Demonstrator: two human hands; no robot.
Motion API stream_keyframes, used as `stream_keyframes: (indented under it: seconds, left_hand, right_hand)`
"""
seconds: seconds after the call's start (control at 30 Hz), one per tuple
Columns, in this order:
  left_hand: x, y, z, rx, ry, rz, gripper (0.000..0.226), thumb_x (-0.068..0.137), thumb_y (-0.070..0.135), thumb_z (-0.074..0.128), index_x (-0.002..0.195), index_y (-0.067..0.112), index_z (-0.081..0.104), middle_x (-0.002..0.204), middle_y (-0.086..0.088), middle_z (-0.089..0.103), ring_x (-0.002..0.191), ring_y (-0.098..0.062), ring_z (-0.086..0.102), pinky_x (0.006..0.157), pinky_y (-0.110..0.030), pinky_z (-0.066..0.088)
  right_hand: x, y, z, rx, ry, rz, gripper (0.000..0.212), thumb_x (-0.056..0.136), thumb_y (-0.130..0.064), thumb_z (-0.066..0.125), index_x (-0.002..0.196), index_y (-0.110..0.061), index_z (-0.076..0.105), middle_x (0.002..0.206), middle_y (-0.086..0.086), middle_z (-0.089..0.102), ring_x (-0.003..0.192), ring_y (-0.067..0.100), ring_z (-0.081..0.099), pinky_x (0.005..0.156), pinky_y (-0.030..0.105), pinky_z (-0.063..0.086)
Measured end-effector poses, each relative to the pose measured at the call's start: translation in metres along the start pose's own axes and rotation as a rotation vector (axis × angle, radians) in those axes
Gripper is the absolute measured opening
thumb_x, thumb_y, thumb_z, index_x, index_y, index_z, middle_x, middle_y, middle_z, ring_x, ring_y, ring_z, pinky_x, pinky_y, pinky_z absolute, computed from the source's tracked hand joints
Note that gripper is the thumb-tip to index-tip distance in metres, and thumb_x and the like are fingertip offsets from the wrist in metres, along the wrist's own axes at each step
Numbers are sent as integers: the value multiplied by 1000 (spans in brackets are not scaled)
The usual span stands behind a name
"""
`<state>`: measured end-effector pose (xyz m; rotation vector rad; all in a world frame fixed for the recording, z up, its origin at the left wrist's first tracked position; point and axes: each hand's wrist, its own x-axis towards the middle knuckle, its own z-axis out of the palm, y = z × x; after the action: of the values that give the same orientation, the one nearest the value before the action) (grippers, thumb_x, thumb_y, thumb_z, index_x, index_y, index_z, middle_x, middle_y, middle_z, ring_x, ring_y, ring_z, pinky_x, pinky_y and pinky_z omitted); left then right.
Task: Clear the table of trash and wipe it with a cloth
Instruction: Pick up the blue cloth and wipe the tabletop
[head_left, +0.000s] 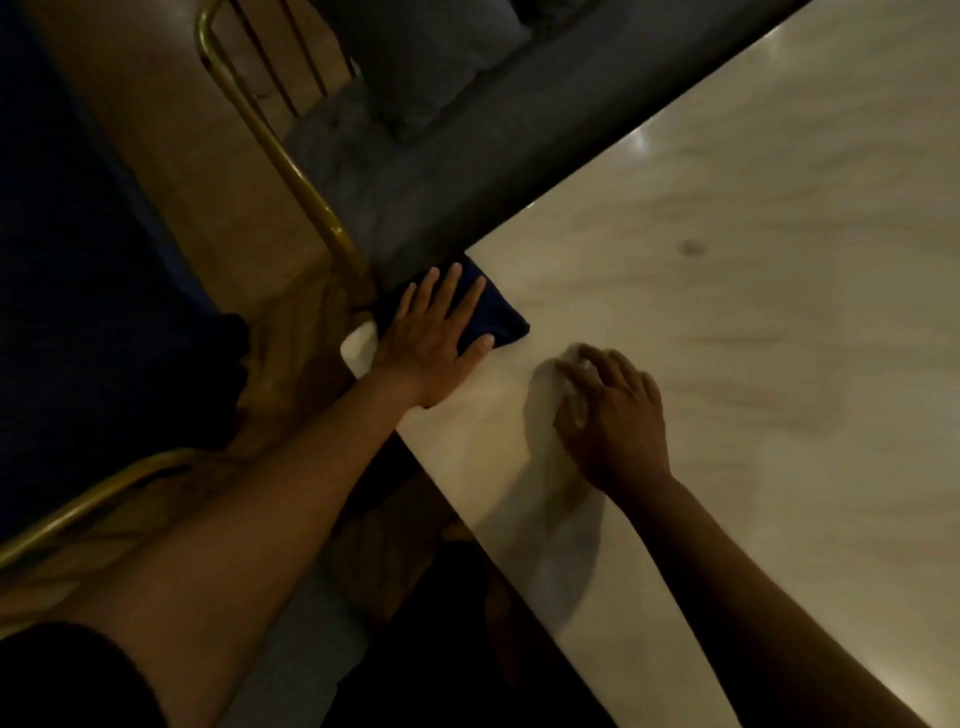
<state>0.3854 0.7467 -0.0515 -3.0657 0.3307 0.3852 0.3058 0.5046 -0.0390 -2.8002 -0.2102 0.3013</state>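
Note:
A dark blue cloth (498, 319) lies on the near left corner of the pale marbled table (753, 291). My left hand (434, 345) presses flat on the cloth, fingers straight and spread. A small white thing (358, 345) shows just off the table's corner, beside my left wrist; what it is I cannot tell. My right hand (613, 410) rests on the tabletop to the right of the cloth, fingers loosely curled with the tips touching the surface. Whether something small is under those fingertips I cannot tell.
A brass-framed chair (291, 161) with a dark seat stands off the table's left corner. A second brass rail (88, 499) curves at the lower left. Dark grey floor (441, 171) runs along the table's far edge.

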Motion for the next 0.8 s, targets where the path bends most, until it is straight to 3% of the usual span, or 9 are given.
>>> stream_keyframes:
  seconds: [0.1,0.17,0.3,0.37,0.43,0.53,0.6,0.67,0.8]
  left_hand:
    - [5,-4,-1,-16,27,160,77,96,64,13,160,23,-2,167,-10,-7,153,-33,-4,124,-48,0]
    - [-12,-2,2,-29,36,399,76,97,61,26,160,22,6,167,-11,0,153,-35,1,123,-51,5]
    - [-15,-14,-3,25,-4,770,74,101,61,29,160,26,2,167,-6,-7,153,-30,-8,124,-47,-1]
    - [22,-16,-13,80,-10,882,73,101,63,27,160,29,1,167,-4,-7,153,-29,-8,124,-47,-2]
    - [73,-9,-25,97,-11,814,72,100,64,23,159,32,-2,167,-3,-8,153,-29,-7,124,-46,-3]
    - [132,15,-40,71,-20,473,72,100,63,16,158,30,-9,166,-4,-14,153,-30,-11,123,-46,-3]
    - [137,32,-40,40,-11,340,74,99,64,12,158,25,-10,166,-7,-16,152,-31,-12,124,-48,-2]
    - [117,35,-34,43,2,413,76,98,63,11,159,22,-7,166,-11,-12,153,-33,-8,123,-48,-2]
    - [55,20,-18,40,-32,728,75,98,60,24,160,26,-1,167,-6,-8,153,-30,-9,124,-48,-2]
  right_hand:
    - [34,-23,-4,39,37,109,53,91,-38,53,143,-29,45,153,-2,37,141,23,30,112,43,30]
    - [45,-27,-9,106,88,190,54,89,-34,54,142,-24,48,151,3,40,138,26,36,111,43,33]
    - [40,-17,-11,134,250,430,51,87,-36,41,134,-21,56,143,7,49,130,32,45,104,45,41]
    - [37,-14,-10,100,262,440,50,89,-38,40,133,-22,57,141,7,51,127,32,47,102,46,42]
    - [38,-13,-10,90,269,432,48,89,-37,44,132,-22,58,140,6,52,126,31,48,101,45,44]
    - [43,-13,-14,112,235,455,43,91,-33,52,133,-26,56,142,3,50,128,28,46,102,44,44]
    - [44,-15,-18,116,197,490,42,92,-34,52,134,-28,55,143,0,48,130,26,44,104,43,42]
    - [44,-14,-24,130,201,492,40,91,-32,54,131,-29,58,139,-2,50,126,25,46,101,41,44]
    - [54,-4,-36,152,235,545,39,91,-29,53,130,-26,57,134,1,51,120,25,48,95,40,46]
